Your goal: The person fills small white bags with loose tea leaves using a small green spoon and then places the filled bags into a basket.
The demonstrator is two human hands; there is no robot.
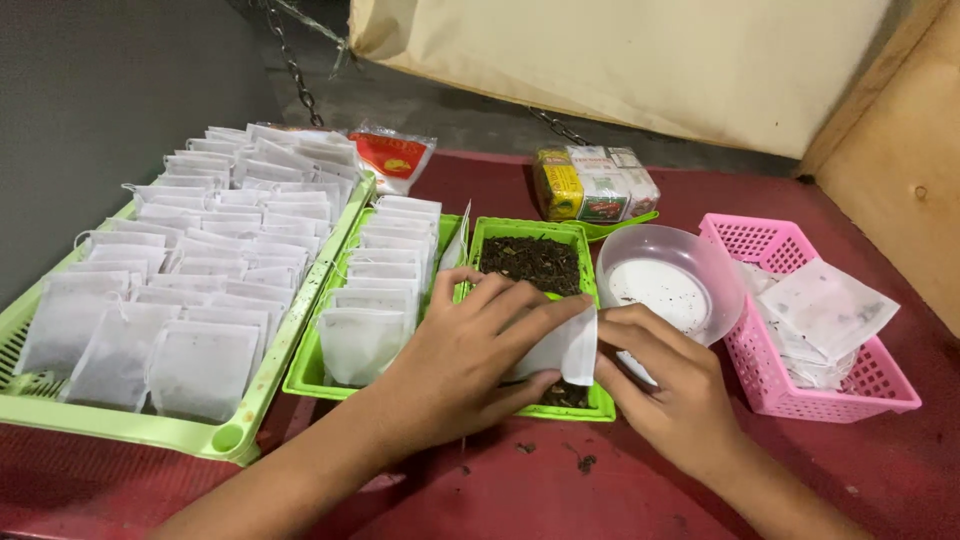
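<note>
My left hand [470, 355] and my right hand [665, 385] both hold one small white filter bag [565, 345] above the near end of a small green tray [530, 228] filled with dark loose tea [530, 262]. The left hand's fingers lie over the bag; the right hand's fingertips pinch its right edge. A clear plastic bowl [668, 280] stands just behind the right hand.
A large green tray [160, 425] at left carries several rows of filled white bags. A middle green tray [305, 372] has a stack of bags. A pink basket [770, 375] at right contains empty bags. Tea packets [595, 185] and a red pouch [393, 158] lie behind.
</note>
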